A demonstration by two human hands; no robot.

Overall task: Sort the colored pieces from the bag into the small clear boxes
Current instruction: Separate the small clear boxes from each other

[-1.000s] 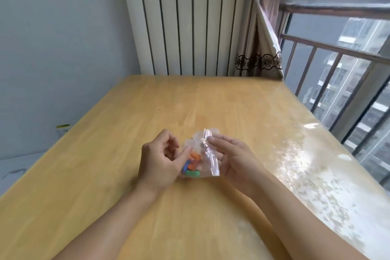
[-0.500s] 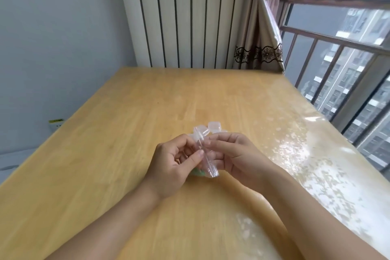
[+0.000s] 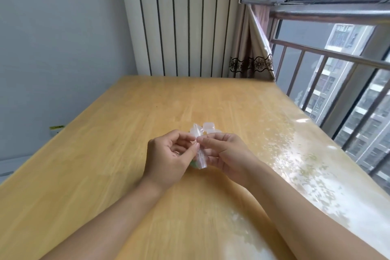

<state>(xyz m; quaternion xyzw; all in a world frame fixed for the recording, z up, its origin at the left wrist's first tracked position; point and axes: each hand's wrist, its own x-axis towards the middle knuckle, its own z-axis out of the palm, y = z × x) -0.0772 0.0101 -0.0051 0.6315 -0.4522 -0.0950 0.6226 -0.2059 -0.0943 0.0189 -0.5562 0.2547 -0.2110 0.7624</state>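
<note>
Sunlit wooden table [image 3: 126, 133] beside a railed window, left hand [image 3: 168, 156] and right hand [image 3: 223, 154] pinching opposite sides of a small clear bag [image 3: 200, 157], apparently to pull its mouth open, colored pieces barely visible inside, small clear boxes [image 3: 209, 127] waiting just behind.

The small clear plastic bag [image 3: 200, 157] is held edge-on above the tabletop, pinched at its top, so mostly its thin side is seen. A bit of green from the colored pieces [image 3: 194, 163] can be made out at the bag's bottom; the rest is hidden. Just behind it, 2 small clear boxes [image 3: 207, 127] are seen, frosty-looking and blurred.
</note>
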